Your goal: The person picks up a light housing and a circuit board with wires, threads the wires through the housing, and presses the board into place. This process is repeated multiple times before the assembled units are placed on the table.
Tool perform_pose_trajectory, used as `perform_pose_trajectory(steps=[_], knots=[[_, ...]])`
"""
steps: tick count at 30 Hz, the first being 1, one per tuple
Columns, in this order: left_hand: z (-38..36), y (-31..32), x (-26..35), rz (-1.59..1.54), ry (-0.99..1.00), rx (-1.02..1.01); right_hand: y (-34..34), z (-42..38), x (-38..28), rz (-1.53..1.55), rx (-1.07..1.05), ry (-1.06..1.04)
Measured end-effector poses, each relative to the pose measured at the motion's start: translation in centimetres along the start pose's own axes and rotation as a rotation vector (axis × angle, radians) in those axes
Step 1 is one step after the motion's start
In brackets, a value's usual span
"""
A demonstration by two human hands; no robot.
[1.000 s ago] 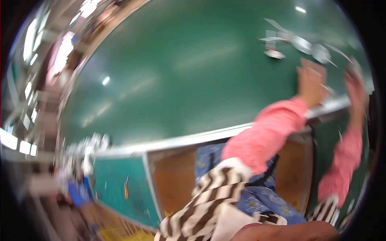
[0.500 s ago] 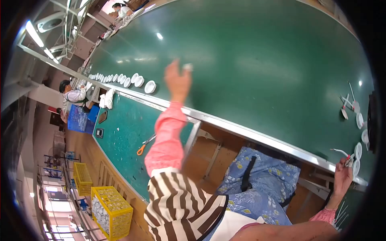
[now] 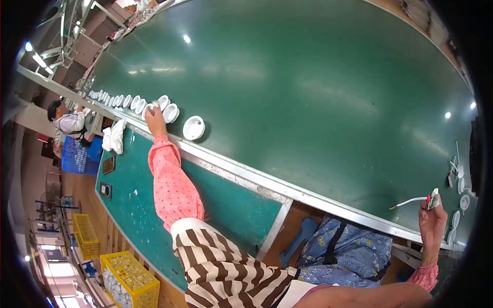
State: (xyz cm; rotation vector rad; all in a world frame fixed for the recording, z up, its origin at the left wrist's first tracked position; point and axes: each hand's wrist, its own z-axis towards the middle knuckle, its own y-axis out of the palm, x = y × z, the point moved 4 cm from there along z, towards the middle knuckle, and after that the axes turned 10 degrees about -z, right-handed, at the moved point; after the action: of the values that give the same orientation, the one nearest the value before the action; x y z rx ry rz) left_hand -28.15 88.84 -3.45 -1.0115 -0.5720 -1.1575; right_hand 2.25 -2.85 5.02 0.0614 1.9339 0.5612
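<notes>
My left hand (image 3: 156, 122) reaches over a row of white round cups, its fingers bent and closed at one white cup (image 3: 147, 111) partly hidden behind them. Something small and white shows at the fingertips. Two more cups lie just right of the hand, and a separate white cup (image 3: 193, 128) stands nearer the table edge with its hollow side up. At the right, my right hand (image 3: 433, 226) pinches a small pale part with a white wire (image 3: 410, 201) and a red piece; the fingers partly cover it.
White round pieces (image 3: 464, 203) and wired parts (image 3: 453, 167) lie along the right end of the green table (image 3: 287, 102). On the lower worktop are a phone (image 3: 108, 165) and white cloth (image 3: 114, 137). A yellow crate (image 3: 131, 280) stands below; a person (image 3: 69, 122) sits farther left.
My left hand has moved left from above the open table to the row of cups. My right hand has lifted the wired part away from the round pieces at the right.
</notes>
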Motion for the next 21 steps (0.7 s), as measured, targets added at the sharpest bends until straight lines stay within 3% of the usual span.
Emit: perform_pose_trajectory(steps=[2,3,4,5,8,10,11,12,16,18,21], knots=[[0.7,1.0,0.7,0.091,-0.042,0.025,1.2,-0.5,-0.2,-0.064,0.015,0.013],[1.2,1.8,-0.2,0.158,-0.144,-0.040,1.7,-0.7,-0.1,-0.065,0.050,0.007],[0.0,2.0,3.1,0.321,-0.243,-0.119,2.0,-1.0,0.1,-0.066,0.086,-0.002],[1.9,2.6,-0.2,0.210,-0.218,-0.148,2.2,-1.4,0.1,-0.070,0.125,-0.002],[2.9,2.9,-2.4,0.086,-0.155,-0.269,2.7,-2.0,0.2,-0.110,0.133,0.012],[2.6,2.6,-2.1,0.076,-0.034,-0.356,1.8,-2.1,0.7,-0.093,0.160,0.029],[3.6,3.4,-4.7,-0.050,0.046,-0.436,1.6,-2.0,0.9,-0.073,0.175,0.043],[1.8,3.6,-2.6,-0.157,-0.046,-0.400,1.4,-1.9,1.1,-0.053,0.186,0.058],[-5.6,3.4,5.0,0.066,0.168,-0.410,-0.3,-1.4,1.7,-0.019,0.109,0.085],[-9.3,3.6,7.5,-0.075,0.150,-0.381,-0.7,-1.4,2.3,0.004,0.075,0.086],[-14.0,4.5,9.3,-0.032,0.106,-0.271,-1.1,-1.5,3.4,0.068,0.058,0.117]])
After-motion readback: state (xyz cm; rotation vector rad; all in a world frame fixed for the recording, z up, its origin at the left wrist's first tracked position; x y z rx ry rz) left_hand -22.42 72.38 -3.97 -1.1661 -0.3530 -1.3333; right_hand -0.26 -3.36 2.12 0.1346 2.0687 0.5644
